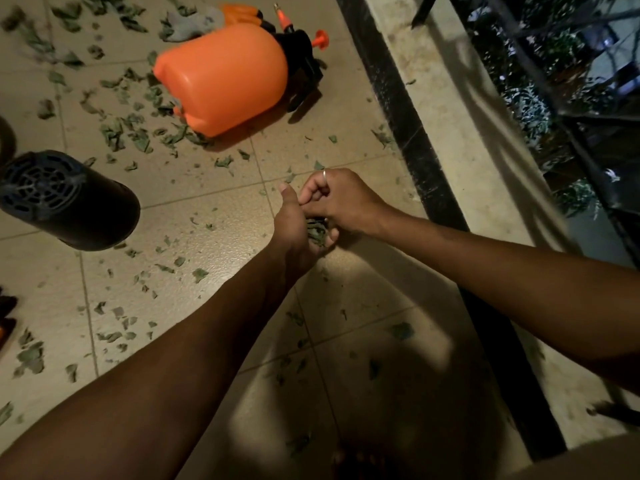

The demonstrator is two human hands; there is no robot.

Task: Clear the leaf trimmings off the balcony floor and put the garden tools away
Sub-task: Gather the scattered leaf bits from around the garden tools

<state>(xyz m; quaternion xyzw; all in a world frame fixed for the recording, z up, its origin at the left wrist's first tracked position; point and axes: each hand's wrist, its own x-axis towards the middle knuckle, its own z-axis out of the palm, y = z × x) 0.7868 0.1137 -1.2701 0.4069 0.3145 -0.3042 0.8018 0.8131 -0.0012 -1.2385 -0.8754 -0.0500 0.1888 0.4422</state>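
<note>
A: status, near to far?
B: left hand (294, 230) is cupped, fingers curled under a wad of leaf trimmings (317, 234). right hand (341, 199) fingers are bunched at that palm. I cannot tell if they pinch a scrap
A: handling?
B: I judge them featherlight, limp and crumbly, and they slip through gaps. I'd pinch small clumps with the cup tight. More litter the floor (381, 289), thickest further out
A: tools?
B: black pot (76, 206) on its side, left. Beyond it the orange sprayer (221, 77) is tipped over: rigid, slick shell, fill unknown. I'd take the pump head (301, 57). grey glove (194, 22) behind is soft, grab anywhere
</note>
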